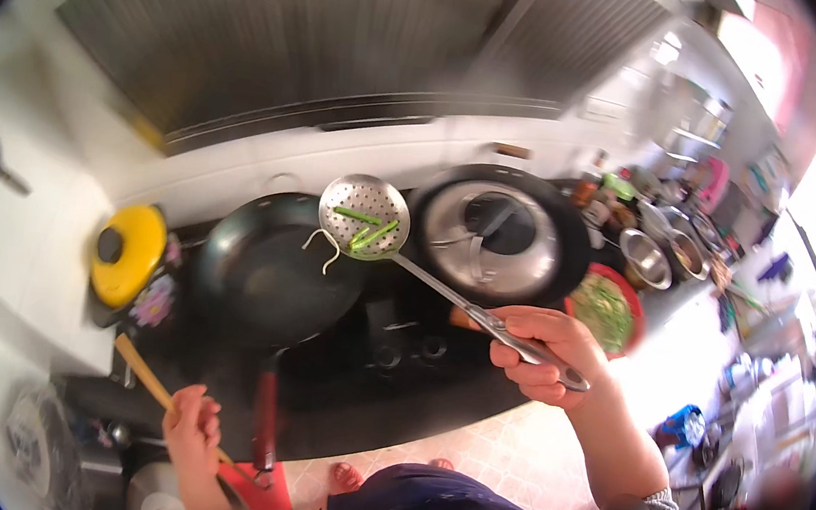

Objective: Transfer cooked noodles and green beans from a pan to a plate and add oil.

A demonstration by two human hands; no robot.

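Note:
My right hand (pixel 551 354) grips the handle of a stainless-steel skimmer (pixel 367 197), raised above the stove between two pans. Several cut green vegetable pieces (pixel 372 234) lie in its perforated bowl, and a pale noodle-like strand (pixel 333 246) hangs over the rim. Below the bowl and to its left sits a dark wok (pixel 262 276) with a long red handle (pixel 267 409). At lower left, my left hand (pixel 191 423) is closed around a long wooden utensil handle (pixel 144 372); the utensil's working end cannot be made out clearly.
A second wok with a metal lid (pixel 536 258) stands on the right of the black cooktop (pixel 400 390). Beside it is a red bowl (pixel 635 311) of shredded greens. A yellow lid (pixel 125 253) rests at left. Metal bowls (pixel 645 258) and bottles crowd the right counter; a range hood (pixel 312 40) hangs above.

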